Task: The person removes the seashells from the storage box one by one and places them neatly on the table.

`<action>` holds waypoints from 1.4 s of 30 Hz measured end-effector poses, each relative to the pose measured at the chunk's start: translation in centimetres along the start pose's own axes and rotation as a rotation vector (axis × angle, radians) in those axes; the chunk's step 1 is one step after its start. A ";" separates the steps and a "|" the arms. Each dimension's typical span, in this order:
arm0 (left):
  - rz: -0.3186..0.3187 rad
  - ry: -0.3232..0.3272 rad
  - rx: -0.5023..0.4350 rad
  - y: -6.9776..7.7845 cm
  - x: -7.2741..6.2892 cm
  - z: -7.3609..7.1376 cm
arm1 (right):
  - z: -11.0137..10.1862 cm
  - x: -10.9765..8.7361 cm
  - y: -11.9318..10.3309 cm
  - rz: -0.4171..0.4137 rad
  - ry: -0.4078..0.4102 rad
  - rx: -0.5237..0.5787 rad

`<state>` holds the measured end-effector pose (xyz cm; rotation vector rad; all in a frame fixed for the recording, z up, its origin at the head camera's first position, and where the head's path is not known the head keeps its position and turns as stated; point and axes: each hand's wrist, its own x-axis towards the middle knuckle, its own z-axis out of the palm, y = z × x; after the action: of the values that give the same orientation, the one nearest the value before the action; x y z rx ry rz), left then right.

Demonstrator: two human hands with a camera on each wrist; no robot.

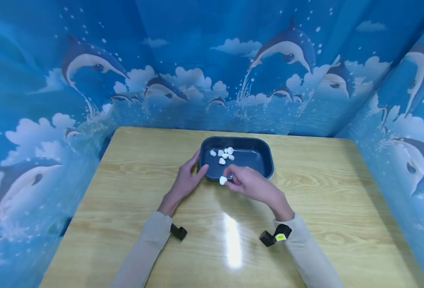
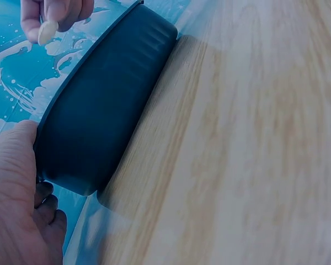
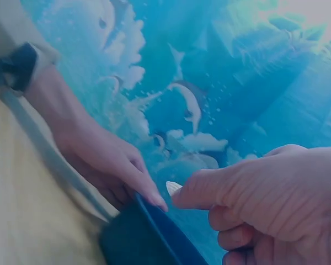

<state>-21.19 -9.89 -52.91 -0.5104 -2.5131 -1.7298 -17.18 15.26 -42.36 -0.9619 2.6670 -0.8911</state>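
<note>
A dark blue rectangular tray (image 1: 255,160) stands on the table, with several small white seashells inside, mostly toward its left half. My left hand (image 1: 186,182) holds the tray's near left corner, its thumb at the rim and its fingers along the left wall. In the left wrist view those fingers (image 2: 49,212) look bent beside the tray's end. Between thumb and forefinger, my right hand (image 1: 249,183) pinches one white seashell (image 1: 223,180) just over the tray's near edge. Ridges show on this shell (image 3: 174,188) in the right wrist view. The right hand partly hides the tray's near side.
The light wooden table (image 1: 143,160) reaches out on both sides of the tray. Behind it and at the sides hangs a blue curtain (image 1: 197,48) printed with dolphins. Small black cameras are strapped at both wrists.
</note>
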 end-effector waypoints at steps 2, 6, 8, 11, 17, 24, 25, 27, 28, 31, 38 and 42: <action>0.007 0.003 0.007 -0.1 0.0 -0.1 | 0.7 -0.3 -0.6 -0.017 -0.017 -0.014; 0.008 0.006 0.012 -0.1 0.2 -0.2 | 2.3 -0.8 -1.6 -0.038 -0.088 -0.010; 0.009 0.010 0.015 -0.1 0.2 -0.3 | 3.3 -0.7 -1.7 -0.048 -0.133 0.007; 0.011 0.016 0.021 -0.1 0.4 -0.4 | 4.7 -0.5 -1.7 -0.057 -0.176 0.015; 0.011 0.010 0.022 0.1 0.4 -0.2 | 6.6 -0.1 -0.9 -0.058 -0.194 -0.007; 0.009 0.006 0.010 0.3 0.3 0.1 | 7.2 -0.3 0.5 -0.017 -0.176 0.015; 0.007 0.004 0.007 0.3 0.3 0.2 | 7.2 -0.2 0.6 -0.011 -0.171 0.012; -0.001 0.002 0.005 0.4 0.3 0.2 | 7.2 -0.2 0.8 -0.006 -0.169 0.021; -0.006 0.002 0.005 0.4 0.3 0.2 | 7.2 -0.1 0.8 -0.010 -0.170 0.024; -0.016 0.008 0.007 0.3 0.2 0.1 | 7.3 0.2 0.9 -0.023 -0.176 0.034; 0.007 0.023 0.000 0.0 0.1 0.1 | 7.7 0.3 1.2 -0.010 -0.175 0.019; 0.005 0.018 -0.002 -0.2 0.0 0.1 | 8.1 0.4 1.5 -0.006 -0.173 0.013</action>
<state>-21.26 -9.84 -53.09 -0.4987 -2.4955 -1.7278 -15.49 12.07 -49.78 -0.9967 2.5119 -0.7863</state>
